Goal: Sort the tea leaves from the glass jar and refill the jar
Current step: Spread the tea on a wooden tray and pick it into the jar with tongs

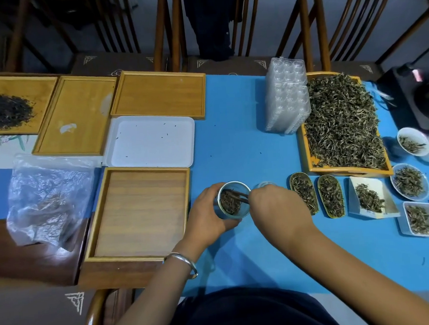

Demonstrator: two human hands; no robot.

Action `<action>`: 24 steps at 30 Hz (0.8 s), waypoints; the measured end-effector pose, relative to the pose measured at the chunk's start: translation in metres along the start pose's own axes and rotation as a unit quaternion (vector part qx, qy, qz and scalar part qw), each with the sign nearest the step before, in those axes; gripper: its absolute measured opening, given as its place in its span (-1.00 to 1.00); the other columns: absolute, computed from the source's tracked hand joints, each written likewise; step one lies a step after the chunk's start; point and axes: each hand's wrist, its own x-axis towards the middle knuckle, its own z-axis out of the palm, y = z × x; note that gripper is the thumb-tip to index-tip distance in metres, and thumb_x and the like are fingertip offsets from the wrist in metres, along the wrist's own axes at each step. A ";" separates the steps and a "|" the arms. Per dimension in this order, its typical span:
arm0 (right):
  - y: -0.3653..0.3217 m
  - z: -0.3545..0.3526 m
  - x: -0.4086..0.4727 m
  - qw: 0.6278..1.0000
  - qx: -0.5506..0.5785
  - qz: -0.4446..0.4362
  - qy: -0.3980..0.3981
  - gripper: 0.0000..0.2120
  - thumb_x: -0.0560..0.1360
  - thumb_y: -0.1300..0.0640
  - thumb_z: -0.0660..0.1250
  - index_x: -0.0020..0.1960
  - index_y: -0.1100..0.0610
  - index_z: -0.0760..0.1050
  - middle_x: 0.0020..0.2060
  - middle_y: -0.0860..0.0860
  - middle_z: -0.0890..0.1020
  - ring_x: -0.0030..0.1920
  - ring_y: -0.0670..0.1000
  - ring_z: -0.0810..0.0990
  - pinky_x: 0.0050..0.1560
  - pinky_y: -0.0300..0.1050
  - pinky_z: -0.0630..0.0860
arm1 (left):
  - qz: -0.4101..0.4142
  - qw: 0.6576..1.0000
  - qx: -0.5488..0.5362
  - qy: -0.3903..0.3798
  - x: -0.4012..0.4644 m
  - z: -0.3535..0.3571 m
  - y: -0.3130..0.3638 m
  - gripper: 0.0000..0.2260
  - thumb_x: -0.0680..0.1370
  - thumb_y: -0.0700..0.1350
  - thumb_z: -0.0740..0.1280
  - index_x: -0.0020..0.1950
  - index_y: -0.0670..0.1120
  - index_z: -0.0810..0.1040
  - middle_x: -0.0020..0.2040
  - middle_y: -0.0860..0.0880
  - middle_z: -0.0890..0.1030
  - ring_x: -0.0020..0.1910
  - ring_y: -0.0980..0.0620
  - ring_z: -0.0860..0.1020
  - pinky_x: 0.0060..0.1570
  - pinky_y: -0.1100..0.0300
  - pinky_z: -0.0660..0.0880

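The glass jar [233, 201] stands on the blue table [232, 136], near centre, with dark tea leaves [229, 203] inside. The left hand [206, 213] curls round the jar; the right hand [276, 206] pinches a slim brown tool [240, 196] reaching into the mouth. Judged stage: refilling or picking under way, jar not yet full. No legible writing is visible.

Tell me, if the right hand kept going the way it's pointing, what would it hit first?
Probably the dark tea leaves inside the round glass jar. The right hand points left, holding brown tweezers already dipped into the jar that the left hand grips. Depth is hard to judge.
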 end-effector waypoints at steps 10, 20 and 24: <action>0.001 0.007 0.001 1.000 0.010 0.017 0.008 -0.78 0.47 0.32 0.23 -0.24 0.06 0.31 -0.16 0.06 0.61 -0.18 0.09 0.62 -0.39 -0.14 0.28 | -0.011 1.000 -0.017 0.000 -0.001 -0.003 -0.002 -0.35 0.22 -0.10 0.64 0.25 0.13 0.50 0.15 0.14 0.59 0.15 0.18 0.56 0.17 0.10 0.53; 0.003 -0.005 -0.009 1.000 -0.023 0.005 -0.016 -0.74 0.46 0.32 0.24 -0.23 0.06 0.21 -0.17 0.07 0.59 -0.21 0.11 0.60 -0.56 -0.18 0.01 | 0.007 1.000 -0.017 -0.007 0.003 -0.004 -0.004 -0.34 0.25 -0.15 0.63 0.30 0.07 0.49 0.19 0.10 0.58 0.19 0.14 0.54 0.20 0.06 0.51; -0.003 -0.007 -0.009 0.998 -0.027 -0.024 -0.049 -0.78 0.48 0.33 0.20 -0.18 0.06 0.24 -0.10 0.08 0.60 -0.16 0.10 0.59 -0.54 -0.21 0.01 | 0.017 1.000 -0.010 -0.014 0.003 -0.003 -0.004 -0.34 0.26 -0.12 0.63 0.31 0.06 0.49 0.19 0.10 0.58 0.18 0.15 0.54 0.19 0.09 0.51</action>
